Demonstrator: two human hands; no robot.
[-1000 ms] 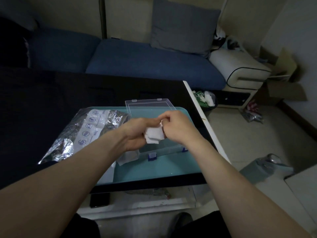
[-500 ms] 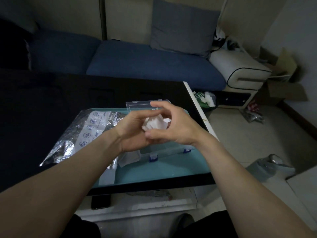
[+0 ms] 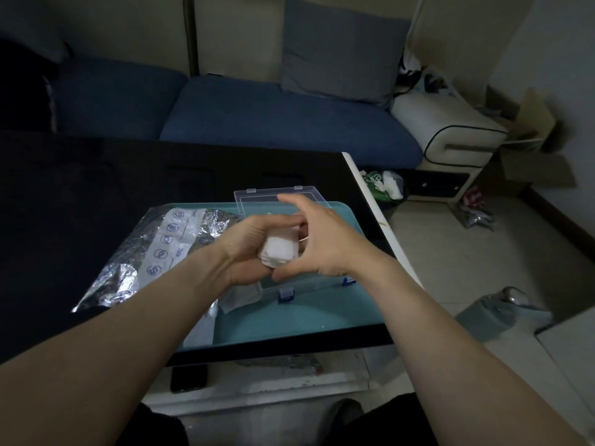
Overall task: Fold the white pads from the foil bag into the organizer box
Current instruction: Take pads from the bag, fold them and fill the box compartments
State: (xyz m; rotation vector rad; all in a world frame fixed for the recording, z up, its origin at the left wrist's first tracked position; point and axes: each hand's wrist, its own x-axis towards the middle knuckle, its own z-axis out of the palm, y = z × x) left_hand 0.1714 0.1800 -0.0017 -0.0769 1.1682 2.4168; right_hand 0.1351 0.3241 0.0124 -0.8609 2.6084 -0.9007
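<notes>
A folded white pad (image 3: 279, 249) sits between both hands above the clear organizer box (image 3: 309, 284). My left hand (image 3: 248, 249) grips the pad from the left with curled fingers. My right hand (image 3: 318, 243) holds its right side, thumb under the pad and index finger raised. The box's clear lid (image 3: 277, 196) lies open behind the hands; its blue latches face me. The crinkled foil bag (image 3: 161, 249) lies to the left on the teal tray (image 3: 306, 317). Another white pad (image 3: 240, 297) lies beside the box, partly under my left wrist.
The tray rests on a black table (image 3: 80, 194) whose right edge is white. A blue sofa (image 3: 257, 120) stands behind. A phone (image 3: 188, 378) lies on the lower shelf. On the floor to the right are a grey bin (image 3: 502, 313) and a bag of rubbish (image 3: 383, 185).
The pad has gone from a loose crumpled shape to a compact folded square between the hands. Both hands stayed above the box, the right index finger lifting off.
</notes>
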